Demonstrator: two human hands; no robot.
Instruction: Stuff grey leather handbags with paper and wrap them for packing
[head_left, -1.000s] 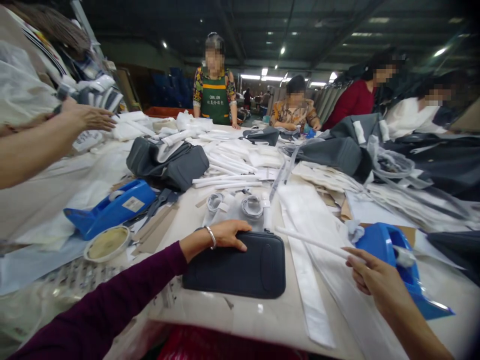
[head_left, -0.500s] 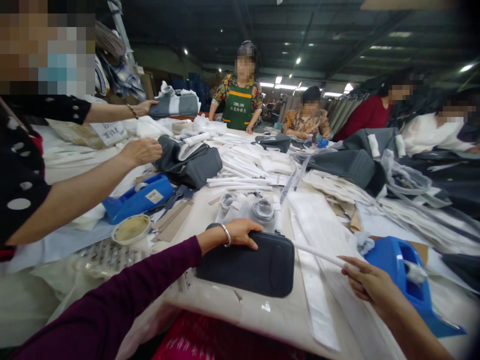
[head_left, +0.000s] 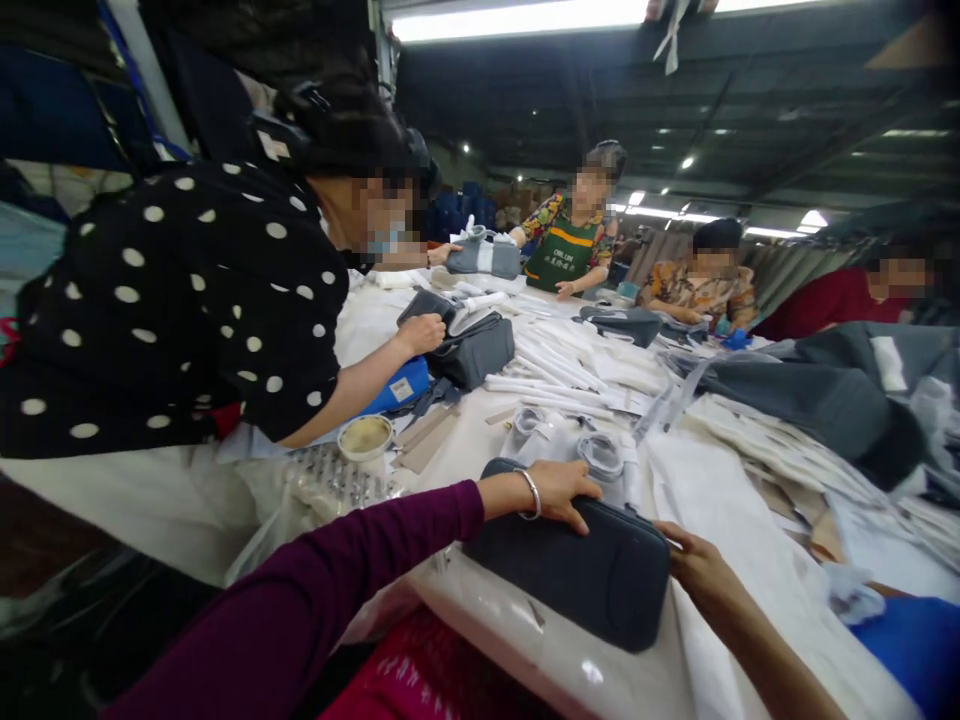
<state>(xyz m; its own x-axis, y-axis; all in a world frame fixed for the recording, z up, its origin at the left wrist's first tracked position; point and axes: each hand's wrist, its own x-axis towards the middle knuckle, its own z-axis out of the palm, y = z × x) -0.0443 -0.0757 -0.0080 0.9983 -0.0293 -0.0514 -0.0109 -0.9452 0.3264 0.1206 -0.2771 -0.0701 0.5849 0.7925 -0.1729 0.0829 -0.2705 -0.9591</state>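
Note:
A dark grey padded case [head_left: 577, 570] lies flat near the table's front edge. My left hand [head_left: 559, 490], in a maroon sleeve with a silver bracelet, rests on the case's far edge with its fingers closed over it. My right hand [head_left: 694, 570] touches the case's right end; its fingers are curled and I cannot make out whether they hold anything. Two small rolls of strap in clear wrap [head_left: 600, 455] lie just beyond the case.
A co-worker in a black dotted top [head_left: 187, 300] leans in at the left, a hand on a grey bag [head_left: 476, 350]. A blue tape dispenser [head_left: 397, 385], a small round dish [head_left: 365, 436], white strips [head_left: 570, 365] and grey fabric [head_left: 810, 400] cover the table. Other people stand at the far side.
The view has swung left, bringing the dotted-top co-worker into view. My right hand has moved from the white rod by the blue dispenser to the case's right end. My left hand stays on the case.

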